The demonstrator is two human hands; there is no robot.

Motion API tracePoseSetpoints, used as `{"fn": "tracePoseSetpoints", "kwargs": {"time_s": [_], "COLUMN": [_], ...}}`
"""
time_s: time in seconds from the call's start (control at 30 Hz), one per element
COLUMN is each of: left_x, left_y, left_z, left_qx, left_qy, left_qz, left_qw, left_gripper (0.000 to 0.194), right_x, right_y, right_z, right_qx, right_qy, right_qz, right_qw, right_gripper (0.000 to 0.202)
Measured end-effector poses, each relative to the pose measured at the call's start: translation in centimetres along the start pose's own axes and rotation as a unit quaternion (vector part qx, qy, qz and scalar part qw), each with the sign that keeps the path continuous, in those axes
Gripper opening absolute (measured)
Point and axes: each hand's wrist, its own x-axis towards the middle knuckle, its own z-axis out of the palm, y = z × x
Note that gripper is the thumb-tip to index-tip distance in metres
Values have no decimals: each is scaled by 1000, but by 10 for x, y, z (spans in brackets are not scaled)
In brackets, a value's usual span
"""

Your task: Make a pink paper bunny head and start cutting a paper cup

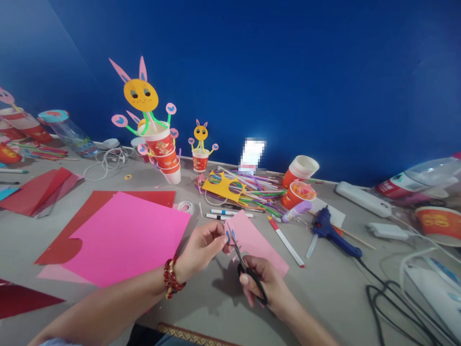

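Between thumb and fingers, my left hand (pixel 207 242) pinches a small piece of pink paper (pixel 230 228) with blue marks drawn on it. My right hand (pixel 264 283) grips black-handled scissors (pixel 236 245), its fingers around the loops. The blades point away from me and lie at the pink piece, close to the left fingertips. Behind and to the right of the blades lies a larger light pink sheet (pixel 257 238) on the table. A red bead bracelet (pixel 172 278) circles my left wrist.
Bright pink paper (pixel 133 235) lies at left. Paper-cup rabbit figures (pixel 141 95) stand behind it. Colourful pipe cleaners (pixel 259 187) and yellow paper with round holes (pixel 219 186) are at the back. A red-capped marker (pixel 288 243), blue glue gun (pixel 333 230) and its black cord lie to the right.
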Motion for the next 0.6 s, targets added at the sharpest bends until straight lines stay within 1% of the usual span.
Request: {"fn": "tracePoseSetpoints", "kwargs": {"time_s": [0.27,0.6], "left_x": [0,-1], "left_y": [2,0], "left_z": [2,2], "left_qx": [1,-2], "left_qy": [-8,4], "left_qz": [-2,-11], "left_qw": [1000,1000], "left_gripper": [31,33], "right_x": [-1,-2], "right_y": [-1,0], "right_z": [0,0], "right_qx": [5,1], "right_qy": [-7,-1], "right_qz": [1,-6], "right_qw": [1000,1000], "right_gripper": [59,60]}}
